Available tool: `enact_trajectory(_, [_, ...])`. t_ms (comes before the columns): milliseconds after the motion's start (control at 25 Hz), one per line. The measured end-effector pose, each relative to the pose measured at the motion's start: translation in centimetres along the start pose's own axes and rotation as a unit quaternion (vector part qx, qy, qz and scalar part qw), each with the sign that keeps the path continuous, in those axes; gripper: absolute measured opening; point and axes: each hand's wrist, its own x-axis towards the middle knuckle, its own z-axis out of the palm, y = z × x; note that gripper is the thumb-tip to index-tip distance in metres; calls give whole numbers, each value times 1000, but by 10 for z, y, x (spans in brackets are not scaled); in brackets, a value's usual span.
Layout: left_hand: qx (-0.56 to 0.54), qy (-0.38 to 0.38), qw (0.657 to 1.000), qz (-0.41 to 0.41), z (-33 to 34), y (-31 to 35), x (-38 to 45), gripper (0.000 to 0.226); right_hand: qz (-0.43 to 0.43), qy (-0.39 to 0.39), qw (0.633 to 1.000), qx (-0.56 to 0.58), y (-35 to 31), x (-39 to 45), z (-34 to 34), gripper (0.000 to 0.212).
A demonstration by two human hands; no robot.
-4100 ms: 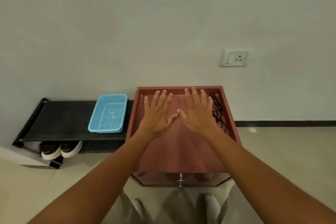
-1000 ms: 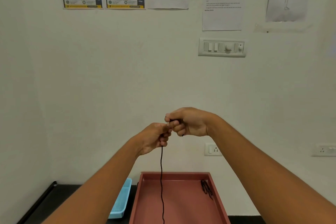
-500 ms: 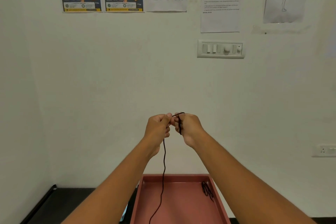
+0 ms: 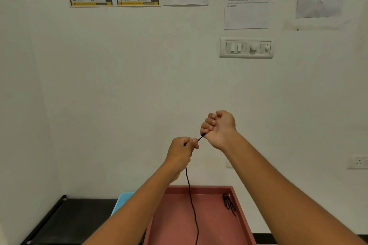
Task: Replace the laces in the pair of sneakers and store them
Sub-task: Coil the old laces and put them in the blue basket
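Fingers curled tight, right hand (image 4: 220,128) now above the left hand (image 4: 182,150), stretching the black lace (image 4: 192,203) out straight (second lace (image 4: 229,204) waits on the red table (image 4: 242,217)), seemingly readying it for threading.

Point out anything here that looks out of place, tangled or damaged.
Nothing stands out. Both hands, left and right, hold one black lace taut between them, its tail hanging over the red tray. A second lace lies bunched by the tray's right wall, loosely, not visibly knotted.
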Motion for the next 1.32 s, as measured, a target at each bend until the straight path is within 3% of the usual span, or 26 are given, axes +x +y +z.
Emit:
enact_trajectory(120, [84,-20,996,-8,-17,-10,9,40,52,-60,979,-185,-8,-6,-7,56])
enact_trajectory(280, [102,-30,994,-37,-37,8,27,40,126,-146,861,-470,2,-15,-14,79])
enact_trajectory(360, [98,-20,994,-34,-41,24,32,39,124,-142,823,-536,13,-14,-18,86])
enact_trajectory(440, [97,-5,995,1,-40,35,29,41,77,-106,815,-565,23,-8,-21,93])
enact_trajectory(560, [120,9,991,58,-31,40,15,39,0,-43,858,-512,33,1,-20,98])
enact_trajectory(680, [156,11,983,92,-17,30,5,39,-7,-2,945,-327,33,8,-12,94])
enact_trajectory(760, [169,28,980,98,-11,21,1,36,19,3,983,-183,28,10,-10,88])
enact_trajectory(840, [174,33,980,94,-8,12,-3,34,38,-12,997,-69,22,10,-12,79])
enact_trajectory(960, [172,32,981,82,-5,5,-7,34,52,-22,998,13,20,10,-15,71])
enact_trajectory(1160, [137,-4,990,44,-7,-1,-6,35,43,-39,998,2,16,6,-14,70])
enact_trajectory(1320, [155,-47,986,-25,-30,-19,5,36,94,-118,969,-196,3,0,-19,75])
